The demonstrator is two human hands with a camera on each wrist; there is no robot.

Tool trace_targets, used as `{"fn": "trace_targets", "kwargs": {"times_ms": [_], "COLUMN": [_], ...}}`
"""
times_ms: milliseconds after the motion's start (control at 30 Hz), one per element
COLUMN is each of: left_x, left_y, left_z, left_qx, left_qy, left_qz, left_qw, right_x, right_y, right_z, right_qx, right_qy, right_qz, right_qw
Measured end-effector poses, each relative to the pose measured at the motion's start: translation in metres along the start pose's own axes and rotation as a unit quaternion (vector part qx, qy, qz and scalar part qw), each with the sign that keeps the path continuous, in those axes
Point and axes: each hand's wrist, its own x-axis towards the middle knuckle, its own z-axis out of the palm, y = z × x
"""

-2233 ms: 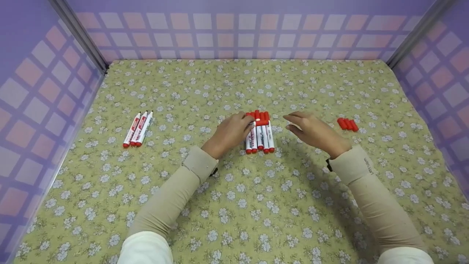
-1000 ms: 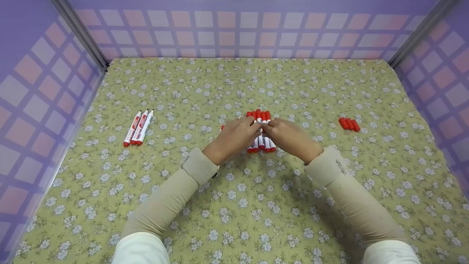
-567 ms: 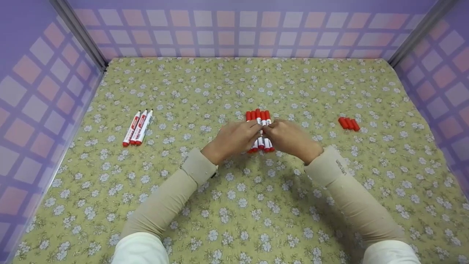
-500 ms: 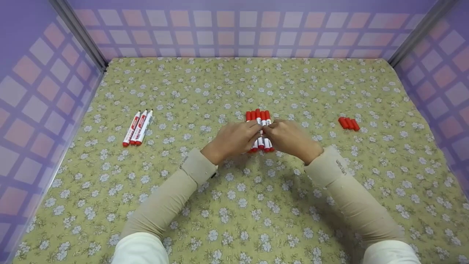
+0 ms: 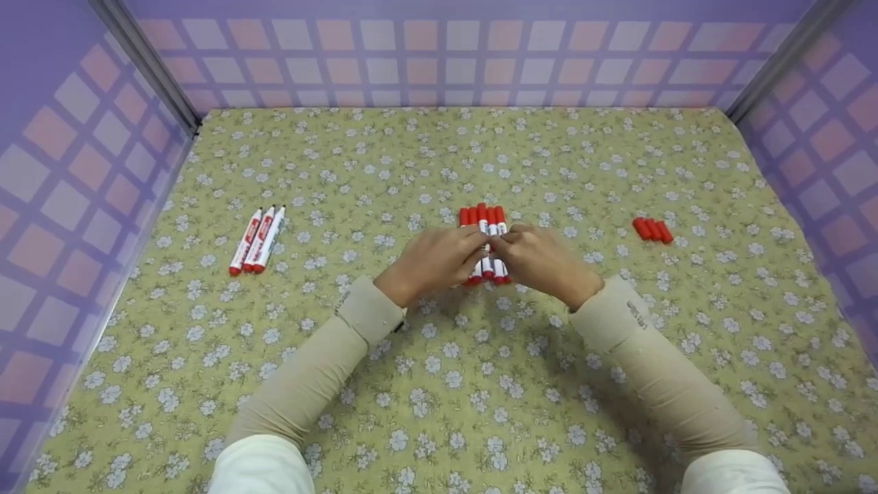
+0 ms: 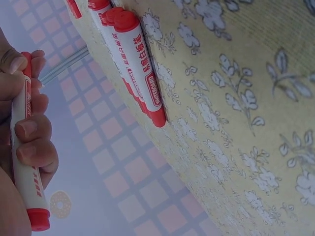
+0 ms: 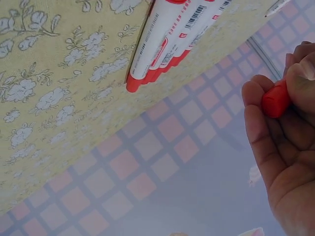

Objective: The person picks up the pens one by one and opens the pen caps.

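We see marker (image 6: 24, 167) raised over middle of worktop (image 5: 439, 418), left hand (image 5: 433, 262) curled round it; right hand (image 5: 545, 264) pinches red cap (image 7: 276, 100). Just beneath: row of capped markers (image 5: 482, 214). Toward left edge: three uncapped markers (image 5: 259, 239). Toward right edge: three loose caps (image 5: 652, 230).

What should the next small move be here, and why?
Probably the right hand should pull the red cap off: it pinches that cap while the left hand grips the marker. Three uncapped markers already lie to the left, three loose caps to the right.
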Motion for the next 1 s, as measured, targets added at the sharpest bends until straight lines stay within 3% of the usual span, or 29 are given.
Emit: {"fn": "trace_targets", "kwargs": {"times_ms": [200, 367, 567, 1000], "left_x": [-0.0008, -0.0009, -0.0007, -0.0044], "left_y": [-0.0007, -0.0014, -0.0018, -0.0043], "left_z": [0.0017, 0.0017, 0.0011, -0.0041], "left_qx": [-0.027, -0.009, -0.016, -0.027], "left_qy": [-0.009, -0.002, -0.019, -0.033], "left_qz": [-0.035, -0.022, -0.021, -0.021], "left_qw": [0.9990, 0.9997, 0.9995, 0.9989], "right_x": [0.0010, 0.0016, 0.0006, 0.0011], "right_y": [-0.0007, -0.0007, -0.0003, 0.0008], "right_z": [0.0005, 0.0009, -0.0010, -0.0022], "right_qx": [-0.038, -0.019, 0.008, 0.007], "right_qy": [0.023, 0.014, -0.004, 0.000], "right_qz": [-0.022, -0.011, -0.001, -0.002], "right_qw": [0.9988, 0.9997, 1.0000, 1.0000]}}
